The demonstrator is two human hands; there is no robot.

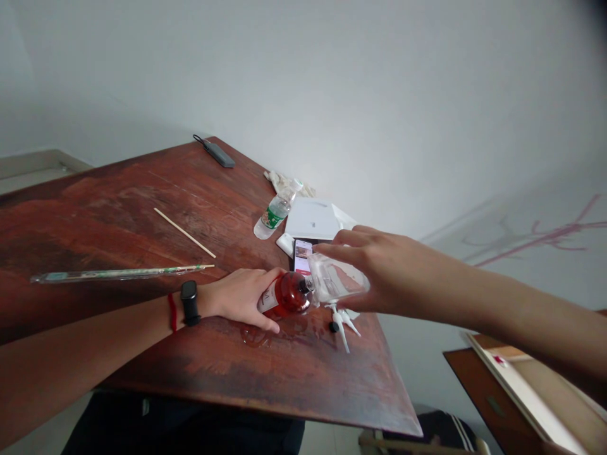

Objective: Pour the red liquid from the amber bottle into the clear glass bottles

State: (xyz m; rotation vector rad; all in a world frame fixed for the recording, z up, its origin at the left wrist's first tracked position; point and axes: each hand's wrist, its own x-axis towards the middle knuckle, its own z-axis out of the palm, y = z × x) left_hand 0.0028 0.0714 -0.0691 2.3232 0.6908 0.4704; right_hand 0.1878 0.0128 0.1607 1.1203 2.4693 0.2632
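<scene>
Starting at the far left, what lies on the table?

A scuffed reddish-brown wooden tabletop [142,208] holds a long thin stick in a clear plastic sleeve [118,273], a slim pale wooden skewer [184,232] and, by the back edge, a flat grey oblong device with a black cord [218,153].

And the left hand [239,298]?

It wears a black strap watch [190,302] and a thin red string [172,313]. Its fingers are clenched around a round bottle of red liquid with a white label [290,294], which lies on its side over the table near the front edge, above a wet spill [253,335].

What's behind that bottle?

A clear plastic bottle with a green label [275,212] lies beside crumpled white cloth [284,183], a white paper sheet [315,218] and a lit smartphone [302,256].

Moving right?

The right hand [374,272] has its fingers curved over a clear plastic pouch [339,278], grasping it against the neck of the bottle. Below lies a branched white plastic piece [342,325]. Farther right, off the table, a brown board with a pale edge [521,392] shows.
</scene>
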